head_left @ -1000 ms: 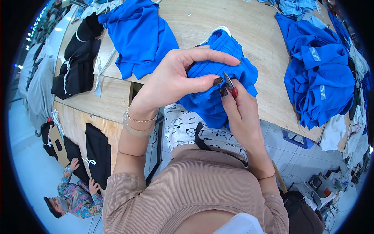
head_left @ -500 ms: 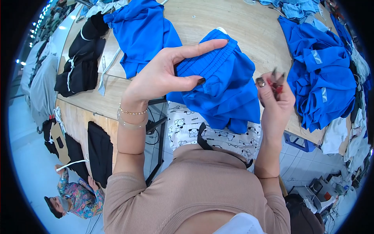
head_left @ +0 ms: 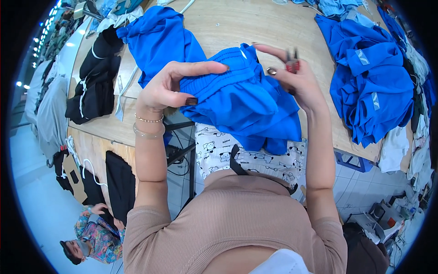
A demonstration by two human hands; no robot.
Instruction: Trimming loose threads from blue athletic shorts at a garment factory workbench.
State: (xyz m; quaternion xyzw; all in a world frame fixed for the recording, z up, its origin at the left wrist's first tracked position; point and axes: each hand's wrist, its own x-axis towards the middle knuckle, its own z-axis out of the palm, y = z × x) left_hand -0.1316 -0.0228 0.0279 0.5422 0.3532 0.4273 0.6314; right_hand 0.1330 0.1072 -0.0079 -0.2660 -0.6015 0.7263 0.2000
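- Blue shorts (head_left: 242, 98): bunched, elasticated waistband uppermost, held up over the near edge of the wooden worktop (head_left: 237, 23), in front of the person's chest.
- Left hand (head_left: 169, 89): raised, palm toward the camera, fingers curled over the waistband and thumb pressed under it, pinching the cloth; two thin bracelets at the wrist.
- Right hand (head_left: 294, 80): raised at the garment's right side, index finger stretched out, closed on a small snipping tool (head_left: 292, 61) with a red part; blurred.
- Blue garment pile (head_left: 372, 82): heaped at the worktop's right.
- Blue garment (head_left: 157, 39): lying flat at upper left.
- Black garments (head_left: 93, 77): stacked at the left edge.
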